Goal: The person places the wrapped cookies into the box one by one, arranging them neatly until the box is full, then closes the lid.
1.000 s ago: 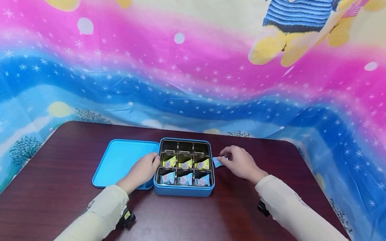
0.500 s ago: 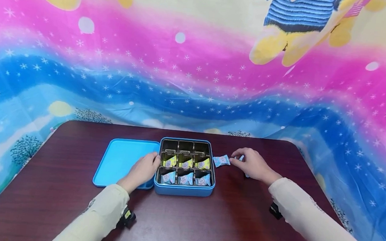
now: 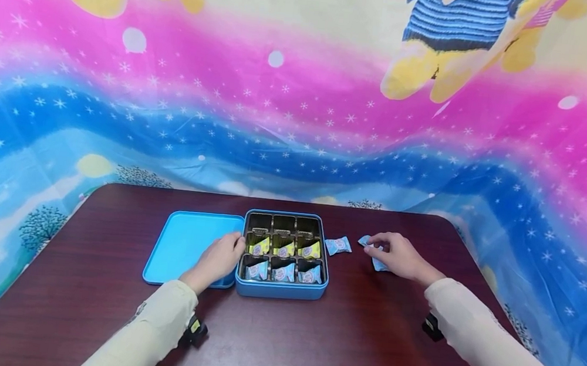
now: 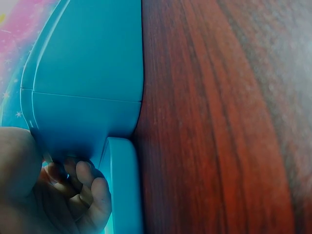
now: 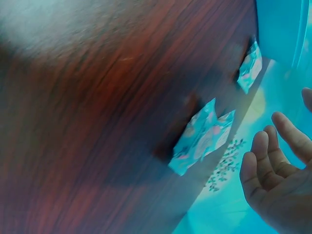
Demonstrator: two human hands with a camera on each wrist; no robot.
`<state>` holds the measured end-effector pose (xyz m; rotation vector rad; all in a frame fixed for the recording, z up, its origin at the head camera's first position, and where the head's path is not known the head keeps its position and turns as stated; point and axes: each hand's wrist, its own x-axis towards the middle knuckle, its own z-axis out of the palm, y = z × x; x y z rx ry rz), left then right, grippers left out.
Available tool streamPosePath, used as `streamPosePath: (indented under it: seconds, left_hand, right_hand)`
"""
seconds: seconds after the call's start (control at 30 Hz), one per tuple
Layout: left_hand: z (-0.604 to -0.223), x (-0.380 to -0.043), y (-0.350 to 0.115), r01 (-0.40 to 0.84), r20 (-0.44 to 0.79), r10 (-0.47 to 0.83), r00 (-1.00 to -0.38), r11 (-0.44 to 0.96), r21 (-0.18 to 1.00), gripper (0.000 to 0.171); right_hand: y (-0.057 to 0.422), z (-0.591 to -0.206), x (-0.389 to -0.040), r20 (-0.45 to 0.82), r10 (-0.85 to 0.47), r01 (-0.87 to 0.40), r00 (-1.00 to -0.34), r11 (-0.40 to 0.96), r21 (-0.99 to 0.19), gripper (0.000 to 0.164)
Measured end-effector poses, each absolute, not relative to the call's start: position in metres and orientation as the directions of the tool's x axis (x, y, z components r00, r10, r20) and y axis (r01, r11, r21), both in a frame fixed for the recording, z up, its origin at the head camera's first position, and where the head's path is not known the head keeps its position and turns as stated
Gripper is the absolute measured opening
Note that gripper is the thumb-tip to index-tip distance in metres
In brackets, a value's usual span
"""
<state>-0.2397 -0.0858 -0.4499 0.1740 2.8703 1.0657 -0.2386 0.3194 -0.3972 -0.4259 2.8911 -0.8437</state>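
A blue box [image 3: 280, 291] with a dark divided tray stands mid-table. Yellow wrapped candies [image 3: 284, 247] lie in its middle row, blue wrapped candies [image 3: 283, 272] in the front row. My left hand [image 3: 217, 258] grips the box's left rim, its fingers curled against the outer wall in the left wrist view. To the right of the box lies a single blue wrapped candy [image 3: 339, 246]. My right hand [image 3: 399, 256] hovers over two more blue wrapped candies [image 5: 202, 139], which overlap in the right wrist view. Its fingers are relaxed and apart, with nothing between them.
The light blue lid [image 3: 189, 243] lies on the dark wooden table [image 3: 299, 342], close against the box's left side. A printed cloth [image 3: 299, 119] hangs behind the table and along its sides.
My right hand has moved right, away from the candy beside the box, to the two candies farther right. That first candy now lies uncovered. The left hand stays at the box rim.
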Motion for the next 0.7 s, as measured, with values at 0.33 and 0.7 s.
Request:
streamPosePath:
  seconds: [0.33,0.7]
  left_hand:
    - [-0.45,-0.239,-0.086,0.081,-0.03,0.135,-0.99,0.746,0.661,0.032]
    - [-0.449,-0.239,-0.086,0.085,-0.019,0.129,-0.991,0.75,0.656,0.031]
  right_hand:
    - [0.35,-0.411,-0.243,-0.043,-0.324,-0.232,-0.945,0.757,-0.611,0.033]
    - [0.37,-0.42,-0.247,-0.093,-0.337,-0.201,-0.937,0.737,-0.645,0.04]
